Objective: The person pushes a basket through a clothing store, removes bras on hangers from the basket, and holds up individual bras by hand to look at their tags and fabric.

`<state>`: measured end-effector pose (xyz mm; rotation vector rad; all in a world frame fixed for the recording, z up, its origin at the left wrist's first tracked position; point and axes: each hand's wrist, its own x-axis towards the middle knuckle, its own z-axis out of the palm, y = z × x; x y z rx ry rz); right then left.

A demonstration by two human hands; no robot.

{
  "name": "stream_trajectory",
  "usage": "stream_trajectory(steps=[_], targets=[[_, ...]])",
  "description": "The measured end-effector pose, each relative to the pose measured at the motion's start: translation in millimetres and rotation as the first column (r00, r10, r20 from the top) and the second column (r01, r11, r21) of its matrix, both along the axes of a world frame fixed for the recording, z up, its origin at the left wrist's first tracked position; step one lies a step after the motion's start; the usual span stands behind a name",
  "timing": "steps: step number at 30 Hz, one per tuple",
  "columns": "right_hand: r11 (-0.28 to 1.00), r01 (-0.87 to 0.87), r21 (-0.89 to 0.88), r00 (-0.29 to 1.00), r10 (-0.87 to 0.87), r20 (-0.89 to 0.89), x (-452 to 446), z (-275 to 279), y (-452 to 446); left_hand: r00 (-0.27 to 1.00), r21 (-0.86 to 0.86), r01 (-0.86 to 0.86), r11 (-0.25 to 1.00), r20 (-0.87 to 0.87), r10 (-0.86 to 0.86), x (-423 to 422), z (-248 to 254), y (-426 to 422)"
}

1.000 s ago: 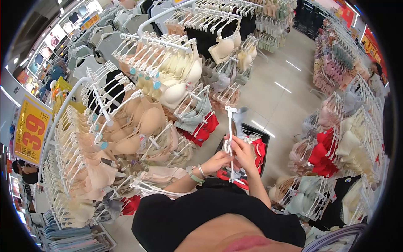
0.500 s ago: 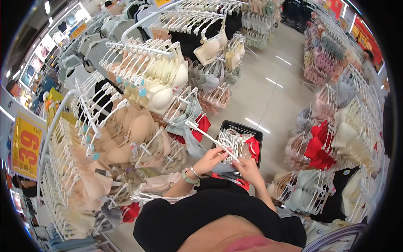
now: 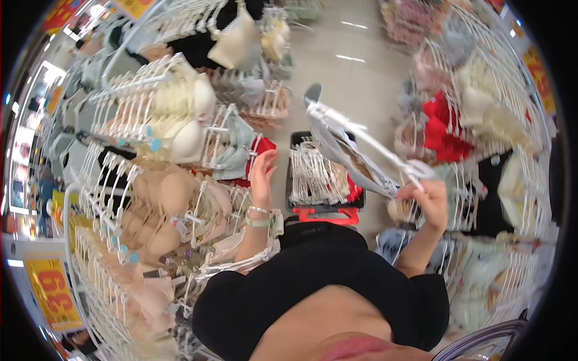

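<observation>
My right hand (image 3: 428, 201) is closed on a white plastic hanger (image 3: 367, 135), holding it by the hook end. A grey-blue bra (image 3: 340, 153) hangs from it, slanting over the basket and blurred by motion. My left hand (image 3: 262, 175) is raised with its fingers apart and nothing visible in them. It is nearest to a red bra (image 3: 263, 145) and pale green bras (image 3: 233, 151) on the left rack. Below both hands stands a black shopping basket (image 3: 328, 210) with a red handle (image 3: 325, 215). Inside it are many white hangers (image 3: 310, 174) with beige and red bras.
Racks of beige bras (image 3: 174, 192) and cream bras (image 3: 183, 141) crowd the left side. On the right hang red bras (image 3: 444, 129) and cream ones (image 3: 481, 99). A tiled aisle floor (image 3: 349, 39) runs between. A yellow price sign (image 3: 54, 292) stands at the far left.
My hands were together on the hanger over the basket. My left hand has let go and moved left; my right hand has swung the hanger and grey-blue bra up and right.
</observation>
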<state>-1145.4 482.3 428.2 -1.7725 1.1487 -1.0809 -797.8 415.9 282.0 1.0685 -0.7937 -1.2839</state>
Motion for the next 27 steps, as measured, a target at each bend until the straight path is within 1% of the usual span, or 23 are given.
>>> stream_trajectory(steps=[1, 2, 4, 5, 7, 8, 9, 10, 11, 12, 13, 14, 15, 16, 17, 18, 19, 21, 22, 24, 25, 26, 27], targets=[[0.999, -0.039, 0.001, 0.988, 0.038, 0.148, -11.2, -1.9, 6.5, 0.995, 0.019, 0.089, 0.996, -0.047, -0.088, -1.1, -2.9, -5.1], [0.996, -0.087, -0.031, 0.933, 0.092, 0.349, -15.8, -2.8, 11.9, 0.991, 0.033, 0.129, 0.991, -0.046, -0.128, -7.2, -4.4, -6.9], [0.983, -0.165, -0.08, 0.814, 0.181, 0.551, -30.3, -1.8, 19.4, 0.938, -0.017, 0.295, 0.955, -0.184, -0.293, -21.2, 1.7, -14.5], [0.989, -0.128, -0.076, 0.82, 0.149, 0.553, -35.0, -2.3, 26.2, 0.912, -0.026, 0.335, 0.942, -0.244, -0.331, -26.9, -16.8, -19.9], [0.976, -0.183, -0.118, 0.687, 0.213, 0.695, -42.9, -7.6, 38.7, 0.853, -0.067, 0.428, 0.901, -0.301, -0.427, -43.9, -33.5, -18.1], [0.982, -0.15, -0.116, 0.694, 0.188, 0.695, -44.2, -10.7, 43.2, 0.86, -0.017, 0.468, 0.883, -0.223, -0.46, -50.5, -54.6, -14.7], [0.992, -0.117, -0.055, 0.688, 0.121, 0.716, -43.9, -14.6, 47.8, 0.856, 0.033, 0.506, 0.862, -0.145, -0.497, -57.2, -75.4, -11.2], [0.996, -0.085, 0.007, 0.678, 0.052, 0.733, -43.6, -20.1, 52.5, 0.84, 0.041, 0.532, 0.846, -0.147, -0.522, -68.4, -69.7, -6.1], [0.997, -0.016, 0.072, 0.672, -0.042, 0.739, -42.9, -27.2, 57.2, 0.698, -0.005, 0.661, 0.75, -0.361, -0.618, -80.4, -63.3, 0.6], [0.997, 0.017, 0.078, 0.668, -0.069, 0.741, -44.4, -34.7, 62.1, 0.505, -0.078, 0.762, 0.643, -0.549, -0.666, -92.8, -48.5, 7.5], [0.981, 0.076, 0.176, 0.672, -0.181, 0.718, -46.7, -42.0, 67.0, 0.278, -0.172, 0.828, 0.533, -0.7, -0.658, -104.5, -32.6, 14.5], [0.953, 0.135, 0.272, 0.669, -0.29, 0.685, -49.0, -49.2, 72.8, 0.033, -0.282, 0.857, 0.43, -0.804, -0.593, -114.0, -19.4, 20.7], [0.946, 0.168, 0.277, 0.656, -0.317, 0.685, -52.3, -57.0, 80.1, -0.212, -0.403, 0.85, 0.34, -0.852, -0.478, -120.7, -12.4, 24.0], [0.923, 0.212, 0.322, 0.659, -0.378, 0.65, -55.8, -64.7, 88.6, -0.227, -0.399, 0.863, 0.311, -0.855, -0.466, -124.3, -10.3, 25.3], [0.895, 0.254, 0.366, 0.658, -0.438, 0.613, -57.1, -69.9, 97.0, -0.232, -0.346, 0.909, 0.233, -0.883, -0.409, -126.8, -8.6, 25.5], [0.883, 0.281, 0.375, 0.64, -0.464, 0.612, -55.3, -72.7, 105.2, -0.224, -0.292, 0.944, 0.153, -0.91, -0.349, -128.1, -5.0, 26.5], [0.861, 0.328, 0.389, 0.609, -0.508, 0.61, -52.8, -74.9, 112.9, -0.231, -0.286, 0.95, 0.125, -0.914, -0.334, -130.3, 3.8, 27.2], [0.824, 0.387, 0.414, 0.556, -0.567, 0.608, -48.8, -80.3, 125.5, -0.188, -0.233, 0.969, 0.077, -0.907, -0.376, -134.0, 15.5, 27.3], [0.809, 0.402, 0.428, 0.533, -0.587, 0.609, -48.1, -86.1, 129.6, -0.185, -0.219, 0.974, 0.055, -0.914, -0.362, -135.3, 11.2, 26.8], [0.717, 0.48, 0.505, 0.45, -0.696, 0.56, -46.6, -94.9, 135.7, -0.2, -0.209, 0.978, 0.012, -0.953, -0.229, -138.1, 3.0, 25.9], [0.706, 0.498, 0.505, 0.434, -0.706, 0.56, -43.3, -97.7, 138.4, -0.202, -0.211, 0.977, 0.027, -0.961, -0.19, -138.1, 1.0, 26.4], [0.69, 0.509, 0.515, 0.413, -0.721, 0.557, -37.8, -99.9, 141.5, -0.198, -0.203, 0.979, 0.007, -0.964, -0.177, -136.3, -1.1, 26.1], [0.664, 0.546, 0.51, 0.398, -0.742, 0.54, -34.3, -101.8, 142.1, -0.228, -0.232, 0.973, -0.009, -0.948, -0.223, -136.5, -3.8, 24.4]])
